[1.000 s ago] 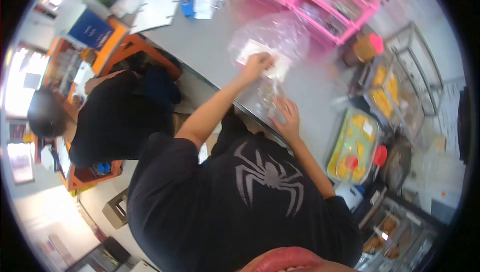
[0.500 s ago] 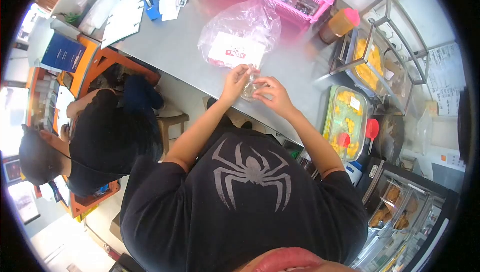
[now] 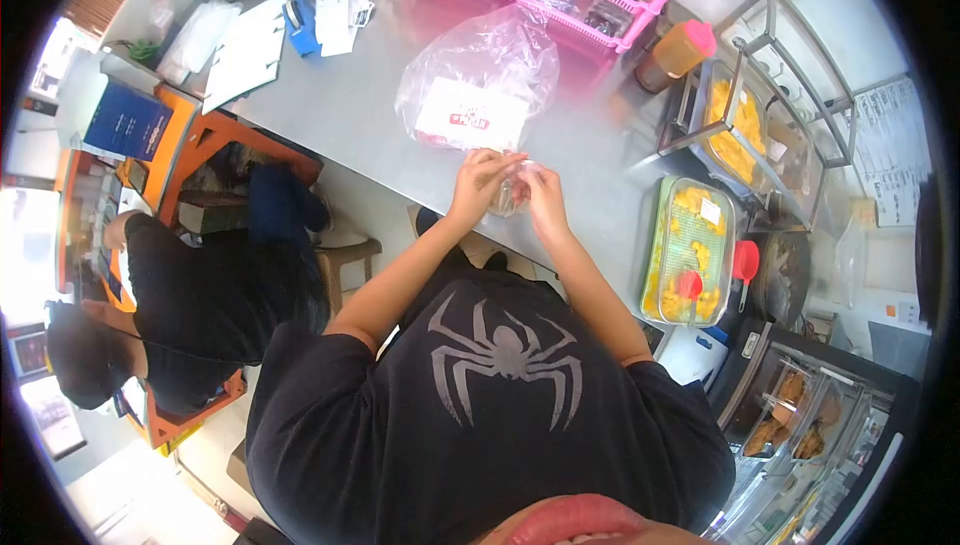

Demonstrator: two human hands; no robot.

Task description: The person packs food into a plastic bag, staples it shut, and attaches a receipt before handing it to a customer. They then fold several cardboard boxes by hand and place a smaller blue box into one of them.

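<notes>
Between my hands, at the front edge of the steel table, is a small clear plastic bag (image 3: 507, 202) with something brownish inside that I cannot make out. My left hand (image 3: 482, 181) pinches the top of this bag. Close against it, my right hand (image 3: 540, 195) also has its fingers closed on the bag's neck. Just beyond my fingers lies a large clear plastic bag (image 3: 525, 57) with a white card (image 3: 470, 113) bearing red print on it.
Pink stacking baskets (image 3: 585, 0) hold packets at the back. A brown squeeze bottle (image 3: 675, 55) with a pink cap, a metal rack (image 3: 780, 45) and a glass dish (image 3: 652, 275) of yellow pieces stand right. A co-worker (image 3: 210, 295) sits left. Papers (image 3: 245, 50) lie back left.
My hands have come closer together around the neck of the small bag. My right hand has moved in and turned upright, its fingers now closed. The co-worker has shifted slightly.
</notes>
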